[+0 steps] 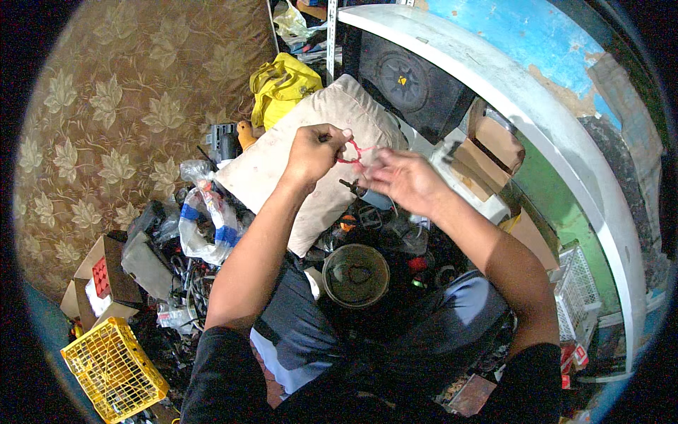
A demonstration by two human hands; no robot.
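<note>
A thin red cord or wire point(352, 160), bent into a loose loop, hangs in front of a pale cushion. My left hand point(316, 153) is closed, pinching the loop's upper end between thumb and forefinger. Just to its right, my right hand point(402, 178) is smeared by motion, its fingertips close to the red strand; whether they grip it is unclear. Beneath both hands lies the stained beige cushion point(258, 169), tilted on the clutter. Between my knees stands a round clear tub point(355, 297) with a dark ring-shaped thing inside.
A yellow crate point(116, 374) and an open cardboard box point(120, 283) sit at the lower left. Clear plastic bags point(205, 230) lie among tangled parts. Behind the cushion is a yellow bag point(282, 88). A black speaker point(406, 81) and a curved white panel point(494, 85) border the right.
</note>
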